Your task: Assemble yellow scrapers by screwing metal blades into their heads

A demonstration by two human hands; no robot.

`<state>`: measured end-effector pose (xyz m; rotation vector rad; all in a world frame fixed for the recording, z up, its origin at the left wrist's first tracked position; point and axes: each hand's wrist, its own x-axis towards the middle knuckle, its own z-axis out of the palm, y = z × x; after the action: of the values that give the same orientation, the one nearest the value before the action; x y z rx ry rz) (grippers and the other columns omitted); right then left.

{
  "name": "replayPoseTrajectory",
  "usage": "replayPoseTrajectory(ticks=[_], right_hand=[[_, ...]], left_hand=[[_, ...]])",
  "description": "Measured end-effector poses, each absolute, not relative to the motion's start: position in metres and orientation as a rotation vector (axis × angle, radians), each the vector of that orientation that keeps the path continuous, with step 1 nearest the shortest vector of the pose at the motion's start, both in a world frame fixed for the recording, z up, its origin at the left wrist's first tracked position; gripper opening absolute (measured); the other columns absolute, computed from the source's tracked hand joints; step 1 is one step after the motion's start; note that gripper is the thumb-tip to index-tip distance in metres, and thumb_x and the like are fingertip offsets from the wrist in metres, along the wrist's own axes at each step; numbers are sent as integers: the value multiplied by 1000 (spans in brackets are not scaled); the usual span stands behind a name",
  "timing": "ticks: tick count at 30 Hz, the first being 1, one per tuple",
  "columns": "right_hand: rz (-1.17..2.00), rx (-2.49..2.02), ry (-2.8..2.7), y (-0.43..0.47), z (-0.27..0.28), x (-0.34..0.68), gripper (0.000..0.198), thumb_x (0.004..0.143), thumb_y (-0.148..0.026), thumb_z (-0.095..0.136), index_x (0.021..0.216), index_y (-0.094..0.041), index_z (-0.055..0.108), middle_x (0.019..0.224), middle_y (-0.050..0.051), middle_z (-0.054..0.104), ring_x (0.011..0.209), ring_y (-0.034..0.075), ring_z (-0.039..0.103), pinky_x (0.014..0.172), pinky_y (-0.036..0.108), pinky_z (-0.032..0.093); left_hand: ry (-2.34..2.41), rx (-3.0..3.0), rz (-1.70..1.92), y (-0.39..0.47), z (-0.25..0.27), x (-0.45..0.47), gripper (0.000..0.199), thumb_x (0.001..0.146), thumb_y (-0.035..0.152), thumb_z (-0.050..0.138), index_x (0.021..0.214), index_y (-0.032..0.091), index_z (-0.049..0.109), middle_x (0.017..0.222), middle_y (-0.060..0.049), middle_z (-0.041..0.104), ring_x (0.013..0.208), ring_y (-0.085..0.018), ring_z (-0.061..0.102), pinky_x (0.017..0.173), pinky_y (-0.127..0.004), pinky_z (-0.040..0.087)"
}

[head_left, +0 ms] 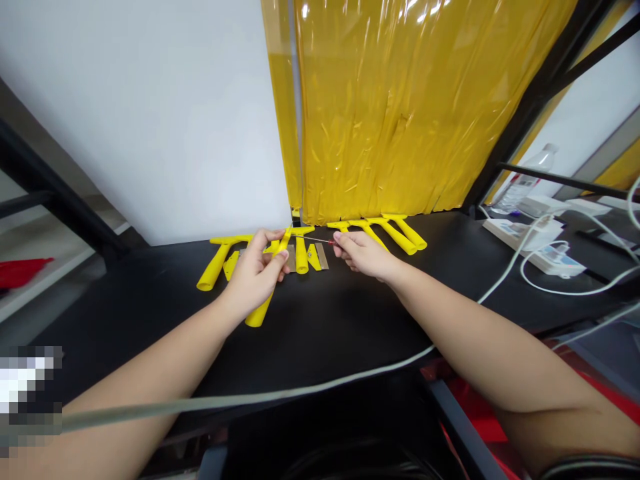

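Note:
My left hand is closed around a yellow plastic part with a round tubular handle, tilted above the black tabletop. Pinched in my right hand is a thin screwdriver with a reddish handle. Its shaft points left, and the tip reaches the upper end of the held part; whether it touches a screw is too small to tell. Similar yellow parts lie to the left, between my hands and to the right. A small flat yellow piece rests on brown cardboard.
A white panel and a yellow plastic curtain stand behind the black table. At right are a power strip with plugs and a water bottle. A white cable crosses in front, near my forearms.

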<state>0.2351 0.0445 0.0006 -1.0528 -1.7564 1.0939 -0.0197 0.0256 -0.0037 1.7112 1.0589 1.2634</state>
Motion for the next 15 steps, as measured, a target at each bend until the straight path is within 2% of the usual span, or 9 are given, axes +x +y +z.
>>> replayPoseTrajectory(ticks=[4,6,8,11,12,15], right_hand=[[995,-932,-1808,38,3,234,29,95,-50,62,97,-23,51,69,-7,45,54,10,39,53,25,34],[900,-946,-1817,37,3,233,28,93,-45,66,101,-24,50,72,-6,48,58,11,43,56,25,36],[830,-1038,-1807,40,1,233,28,99,-49,57,95,-22,54,71,-4,49,60,13,45,57,26,36],[839,-1140,-1806,44,-2,233,48,105,-57,39,77,-20,55,63,-2,45,58,14,43,56,28,33],[855,-1133,-1813,44,-2,232,49,105,-58,38,76,-20,54,62,-2,44,58,14,42,56,28,33],[855,-1011,-1836,39,2,230,29,100,-50,52,94,-22,53,69,-4,47,61,13,44,60,27,36]], left_hand=[[1058,1676,1271,28,-3,-22,33,89,32,69,118,28,53,68,5,62,55,-15,61,57,-27,49],[1061,1670,1284,28,-2,-23,32,89,31,69,117,28,54,67,5,62,53,-14,59,57,-27,49],[1057,1679,1278,28,-1,-22,31,89,31,68,117,27,54,66,5,61,53,-14,59,57,-27,49],[1041,1680,1279,27,-3,-20,31,87,31,71,113,27,54,75,3,64,57,-15,63,55,-27,49],[1038,1674,1281,28,-4,-20,31,86,31,72,112,28,54,78,3,64,58,-15,63,54,-27,49],[1047,1655,1289,30,-5,-22,29,88,30,70,111,27,53,78,4,63,57,-14,62,55,-26,49]])
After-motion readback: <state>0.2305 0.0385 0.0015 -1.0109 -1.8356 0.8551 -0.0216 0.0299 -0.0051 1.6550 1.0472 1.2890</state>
